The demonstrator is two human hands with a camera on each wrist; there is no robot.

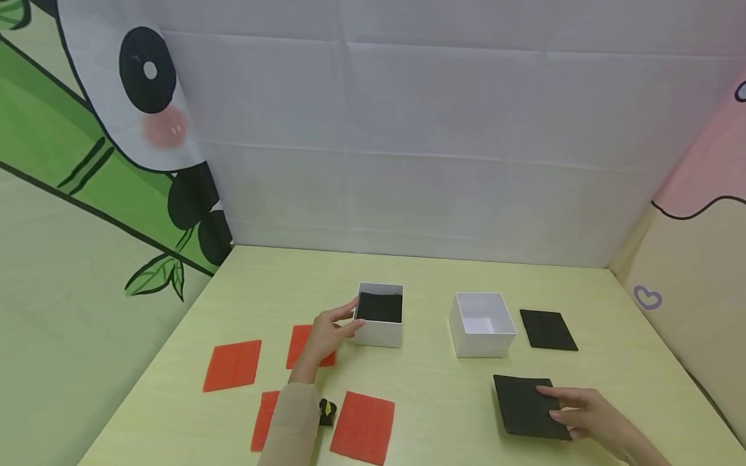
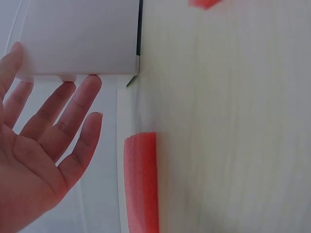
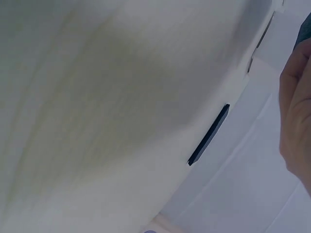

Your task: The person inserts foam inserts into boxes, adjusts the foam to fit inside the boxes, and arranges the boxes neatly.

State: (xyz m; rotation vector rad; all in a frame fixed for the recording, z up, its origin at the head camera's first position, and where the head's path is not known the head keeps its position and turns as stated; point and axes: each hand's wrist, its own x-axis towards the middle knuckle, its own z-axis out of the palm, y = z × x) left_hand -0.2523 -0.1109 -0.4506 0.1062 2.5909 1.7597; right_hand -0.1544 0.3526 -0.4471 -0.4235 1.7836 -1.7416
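Observation:
My left hand point(image 1: 326, 333) touches the left side and front corner of a white box point(image 1: 379, 335), its fingers spread and fairly straight in the left wrist view. A flat black square point(image 1: 380, 307) lies inside that box. At the lower right, my right hand point(image 1: 591, 417) pinches a flat, cloth-like black square point(image 1: 521, 404) by its right edge, thumb on top, tilted just over the table. A second white box point(image 1: 480, 346), open at the top with nothing seen inside, stands beyond it. Another black square point(image 1: 549, 330) lies right of this box.
Flat red squares lie on the left: one at the far left point(image 1: 233, 366), one near the front point(image 1: 362, 427), others point(image 1: 296, 336) partly behind my left arm. A small black and yellow object point(image 1: 327, 412) sits beside the sleeve. A white cloth wall point(image 1: 408, 142) closes the table's back.

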